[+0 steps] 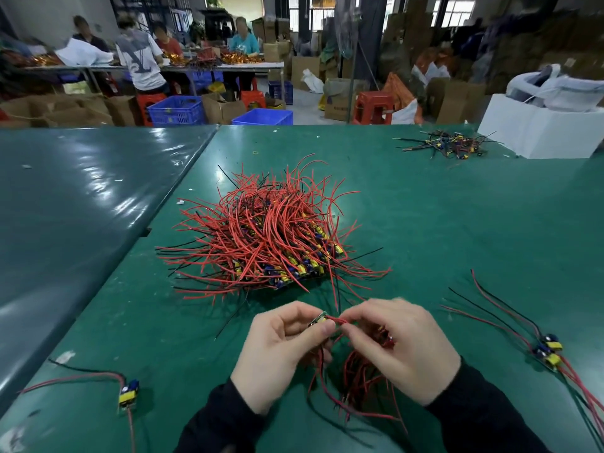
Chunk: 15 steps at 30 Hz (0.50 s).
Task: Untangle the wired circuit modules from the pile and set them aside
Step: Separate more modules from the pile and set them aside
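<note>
Over a glossy green table [425, 223], the left hand [281, 351] pinches a small flat circuit board [318, 320]. The right hand [402, 348] pinches its thin red rubbery wires [338, 321], just before the bristling wire pile [264, 233].

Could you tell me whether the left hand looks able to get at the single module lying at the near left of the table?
Probably not yet: the path to the single module is open, but the left hand is pinching a circuit module.
</note>
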Motion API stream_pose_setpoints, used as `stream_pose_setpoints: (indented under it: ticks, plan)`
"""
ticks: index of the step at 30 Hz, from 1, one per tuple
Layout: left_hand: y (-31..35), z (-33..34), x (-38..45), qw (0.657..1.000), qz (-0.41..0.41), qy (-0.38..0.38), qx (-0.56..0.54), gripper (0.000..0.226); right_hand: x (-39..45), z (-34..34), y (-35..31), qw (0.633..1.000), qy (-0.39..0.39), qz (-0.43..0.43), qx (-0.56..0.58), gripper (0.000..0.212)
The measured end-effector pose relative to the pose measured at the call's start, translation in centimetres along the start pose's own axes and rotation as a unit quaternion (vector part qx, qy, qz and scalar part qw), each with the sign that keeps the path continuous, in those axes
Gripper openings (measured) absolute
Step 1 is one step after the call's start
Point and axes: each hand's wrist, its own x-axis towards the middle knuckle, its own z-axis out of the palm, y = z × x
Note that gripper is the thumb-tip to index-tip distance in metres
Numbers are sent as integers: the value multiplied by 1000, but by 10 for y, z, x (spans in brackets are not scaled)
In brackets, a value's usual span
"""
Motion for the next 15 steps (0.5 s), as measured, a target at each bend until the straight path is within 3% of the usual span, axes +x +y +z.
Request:
stream_pose_setpoints:
  ticks: [2, 5, 8, 11, 13, 15]
  plan:
    - [2, -6, 0, 998, -41, -38, -3, 16, 0, -3, 7, 991, 62, -56, -107, 22]
    - [6, -11, -2, 992, -93, -89, 13, 20, 0, -7, 11, 975, 152, -50, -152, 23]
    - [8, -11, -1, 993, -104, -33, -35, 14, -1, -9, 8, 958, 243, -15, -153, 17]
    - [9, -12, 1, 991, -97, 23, -89, 9, -3, -10, 2, 948, 317, 0, -11, 18]
    - [10, -11, 1, 989, -93, 32, -108, 10, -4, -4, -5, 951, 261, 54, 157, 22]
    - [9, -7, -1, 989, -95, 24, -110, 15, -2, 7, -16, 919, 143, 160, 331, 19]
